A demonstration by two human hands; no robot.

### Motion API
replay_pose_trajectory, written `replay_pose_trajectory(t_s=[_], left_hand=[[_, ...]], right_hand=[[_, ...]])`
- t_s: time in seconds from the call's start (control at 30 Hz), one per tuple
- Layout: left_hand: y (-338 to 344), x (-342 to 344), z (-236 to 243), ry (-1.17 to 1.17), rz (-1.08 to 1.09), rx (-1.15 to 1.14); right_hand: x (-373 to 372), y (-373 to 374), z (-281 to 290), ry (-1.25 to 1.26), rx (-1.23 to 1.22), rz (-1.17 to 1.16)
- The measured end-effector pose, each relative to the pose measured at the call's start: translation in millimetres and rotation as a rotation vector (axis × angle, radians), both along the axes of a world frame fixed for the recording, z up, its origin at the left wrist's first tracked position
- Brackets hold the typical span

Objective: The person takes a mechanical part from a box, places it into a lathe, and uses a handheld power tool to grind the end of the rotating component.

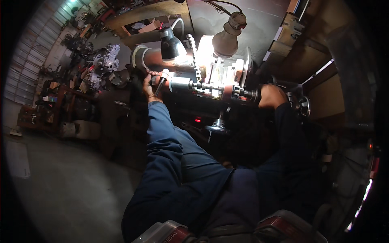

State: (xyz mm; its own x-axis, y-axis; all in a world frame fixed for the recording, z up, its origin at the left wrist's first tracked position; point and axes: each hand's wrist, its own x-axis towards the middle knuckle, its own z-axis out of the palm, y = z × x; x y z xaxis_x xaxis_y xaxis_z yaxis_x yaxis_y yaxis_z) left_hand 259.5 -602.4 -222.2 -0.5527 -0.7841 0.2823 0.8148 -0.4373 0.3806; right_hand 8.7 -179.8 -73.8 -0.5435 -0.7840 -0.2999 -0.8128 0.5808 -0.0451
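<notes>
The shaft (202,86) runs crosswise under the lamp (172,43), left hand (149,84) closed on its left-end handle (160,86), right hand (270,96) gripping its right end.

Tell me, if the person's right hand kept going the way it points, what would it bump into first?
Probably the dark end of the machine's spindle: the right hand points leftward and already seems to touch it, though depth is unclear.

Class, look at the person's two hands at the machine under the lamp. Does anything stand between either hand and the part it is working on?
Nothing visible does. The left hand is already closed on a handle at the left end of the machine, and the right hand rests against the dark end of the shaft on the right.
</notes>
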Motion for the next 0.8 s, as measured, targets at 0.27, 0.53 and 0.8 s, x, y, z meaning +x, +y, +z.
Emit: replay_pose_trajectory(t_s=[0.27,0.53,0.8], left_hand=[[14,19,45,-0.575,-0.002,0.235],[-5,71,-1,-0.652,-0.101,0.025],[-54,114,-39,-0.364,-0.345,0.122]], right_hand=[[43,8,-1,0.141,-0.166,-0.108],[77,36,-20,0.122,-0.374,-0.082],[118,157,-1,0.249,-0.902,-0.06]])
